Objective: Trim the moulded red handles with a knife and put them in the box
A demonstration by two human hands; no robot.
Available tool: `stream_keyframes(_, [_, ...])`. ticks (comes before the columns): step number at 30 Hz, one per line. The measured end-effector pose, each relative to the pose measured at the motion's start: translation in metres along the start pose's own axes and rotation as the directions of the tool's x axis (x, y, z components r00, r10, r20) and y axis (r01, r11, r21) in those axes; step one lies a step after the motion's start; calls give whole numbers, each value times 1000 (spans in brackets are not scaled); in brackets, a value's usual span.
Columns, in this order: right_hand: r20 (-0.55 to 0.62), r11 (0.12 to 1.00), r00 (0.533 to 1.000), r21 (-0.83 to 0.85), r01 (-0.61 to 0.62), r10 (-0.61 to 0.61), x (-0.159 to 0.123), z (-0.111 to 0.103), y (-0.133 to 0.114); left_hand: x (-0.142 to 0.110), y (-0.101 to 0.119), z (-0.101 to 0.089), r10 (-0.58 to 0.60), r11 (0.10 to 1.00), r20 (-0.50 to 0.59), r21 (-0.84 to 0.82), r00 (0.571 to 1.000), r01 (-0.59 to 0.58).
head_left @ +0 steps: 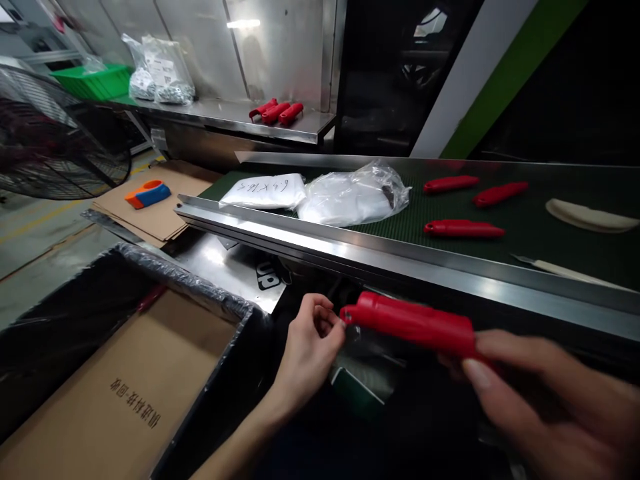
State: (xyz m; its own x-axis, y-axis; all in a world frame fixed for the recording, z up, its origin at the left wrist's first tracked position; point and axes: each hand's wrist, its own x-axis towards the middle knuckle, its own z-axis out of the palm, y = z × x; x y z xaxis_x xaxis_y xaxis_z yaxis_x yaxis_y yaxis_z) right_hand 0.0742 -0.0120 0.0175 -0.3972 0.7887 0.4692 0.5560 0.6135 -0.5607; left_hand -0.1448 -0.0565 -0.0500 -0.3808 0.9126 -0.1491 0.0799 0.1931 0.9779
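A red plastic handle (415, 323) with a small holed lug at its left end is held nearly level in front of the conveyor's edge. My right hand (545, 393), partly blurred, grips its right end between thumb and fingers. At the lug end, my left hand (315, 340) is closed in a pinch, thumb and forefinger tips touching or almost touching the lug. Anything between those fingertips is too small to make out. Similar red handles (464, 229) lie on the green conveyor belt (525, 250), near a thin-bladed knife (560, 267) with a pale grip.
White plastic-wrapped packs (265, 192) and a cream curved piece (590, 217) are on the belt. More red handles (276, 112) rest on a metal shelf (225, 117). A black-lined bin (240, 323) holds cardboard. Left are an orange-blue tape cutter (149, 193) and a fan (60, 133).
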Motion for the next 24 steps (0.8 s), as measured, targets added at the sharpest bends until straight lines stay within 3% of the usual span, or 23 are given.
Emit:
stream_keyframes(1, [12, 993, 994, -23, 112, -112, -6, 1, 2, 2, -1, -1, -26, 999, -5, -27, 1000, 26])
stream_keyframes(3, [46, 936, 938, -62, 346, -343, -16, 7, 5, 4, -2, -2, -74, 995, -18, -72, 997, 73])
stream_keyframes(5, [51, 876, 883, -108, 470, -467, -20, 13, 5, 3, -4, 0, -124, 985, -23, -126, 992, 120])
stream_keyframes(15, [81, 868, 884, -170, 467, -460, -24, 21, -3, -4, -7, 1, -286, 886, -2, -381, 958, 263])
stream_keyframes(24, [150, 820, 847, -215, 531, -510, -22, 29, -11, -12, -5, -4, -292, 802, 41, -533, 955, 268])
